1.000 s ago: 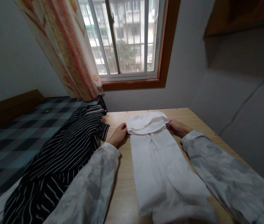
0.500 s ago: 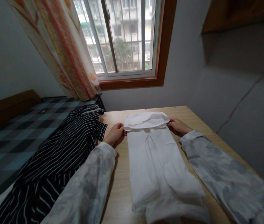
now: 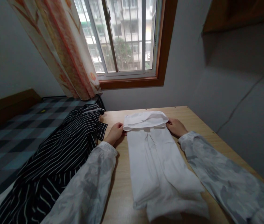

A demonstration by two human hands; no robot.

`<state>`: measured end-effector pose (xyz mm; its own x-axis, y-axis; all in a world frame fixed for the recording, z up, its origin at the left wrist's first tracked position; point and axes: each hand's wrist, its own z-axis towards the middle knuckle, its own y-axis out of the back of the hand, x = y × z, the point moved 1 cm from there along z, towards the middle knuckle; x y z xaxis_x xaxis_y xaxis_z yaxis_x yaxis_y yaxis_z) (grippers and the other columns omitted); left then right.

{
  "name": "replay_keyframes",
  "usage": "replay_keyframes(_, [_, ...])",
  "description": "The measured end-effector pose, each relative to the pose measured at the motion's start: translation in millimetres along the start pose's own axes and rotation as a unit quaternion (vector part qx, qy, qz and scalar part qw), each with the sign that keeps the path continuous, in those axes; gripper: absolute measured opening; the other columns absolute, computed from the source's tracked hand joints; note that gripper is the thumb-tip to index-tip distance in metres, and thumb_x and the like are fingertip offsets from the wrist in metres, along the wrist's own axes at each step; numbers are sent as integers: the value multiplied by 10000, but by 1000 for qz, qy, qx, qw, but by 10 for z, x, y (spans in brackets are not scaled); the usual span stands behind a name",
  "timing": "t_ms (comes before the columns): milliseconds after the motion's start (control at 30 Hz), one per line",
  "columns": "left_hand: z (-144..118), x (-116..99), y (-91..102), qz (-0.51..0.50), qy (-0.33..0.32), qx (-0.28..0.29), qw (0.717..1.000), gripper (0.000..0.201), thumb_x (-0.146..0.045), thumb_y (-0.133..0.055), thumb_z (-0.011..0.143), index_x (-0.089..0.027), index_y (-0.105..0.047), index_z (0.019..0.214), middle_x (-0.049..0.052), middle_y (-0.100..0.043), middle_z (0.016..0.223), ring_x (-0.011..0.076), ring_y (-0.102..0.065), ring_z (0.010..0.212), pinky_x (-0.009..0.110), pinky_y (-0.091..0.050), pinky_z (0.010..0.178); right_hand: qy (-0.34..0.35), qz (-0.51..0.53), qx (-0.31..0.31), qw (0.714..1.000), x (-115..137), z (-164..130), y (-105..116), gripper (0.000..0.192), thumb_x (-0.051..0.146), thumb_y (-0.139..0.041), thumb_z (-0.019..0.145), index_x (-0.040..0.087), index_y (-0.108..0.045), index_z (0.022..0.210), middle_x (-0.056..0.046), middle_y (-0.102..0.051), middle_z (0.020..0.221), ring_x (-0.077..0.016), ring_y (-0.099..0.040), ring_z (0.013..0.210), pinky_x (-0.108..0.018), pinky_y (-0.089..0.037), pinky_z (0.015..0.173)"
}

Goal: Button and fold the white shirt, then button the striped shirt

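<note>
A white garment, likely a shirt [image 3: 152, 161], lies lengthwise on the wooden table [image 3: 120, 180], folded into a long strip. Its far end is turned over toward me in a flat band. At the left edge of that band my left hand [image 3: 116, 132] pinches the cloth, fingers closed. My right hand [image 3: 176, 127] grips the band's right edge in the same way, its fingertips partly hidden by the cloth. The near end of the white shirt is loose and rumpled.
A black garment with white stripes [image 3: 64, 149] lies left of my left arm, along the table's side. Beyond it is a bed with a checked cover [image 3: 3, 149]. A window [image 3: 127, 40] and a patterned curtain [image 3: 64, 49] are at the back, a wooden shelf [image 3: 239, 18] upper right.
My right hand has shifted very slightly left with the band's edge. The left hand has hardly moved, and the near end of the white shirt has shifted a little.
</note>
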<state>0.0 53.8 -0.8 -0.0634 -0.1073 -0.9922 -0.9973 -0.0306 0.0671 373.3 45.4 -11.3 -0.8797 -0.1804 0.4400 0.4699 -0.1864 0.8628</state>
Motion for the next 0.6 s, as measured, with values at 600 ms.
replay_keyframes(600, [-101,9,-114,122,-113,-5,986,485,-355,-913,739,-201,-555,1028,28,-720,870,178,-685,714,266,-511,606,241,66,-105,963,33,-35,-119,383,405,-585,1047,267,-726,1376,-109,-643,1579,-322,-562,1485,-552,-406,1269])
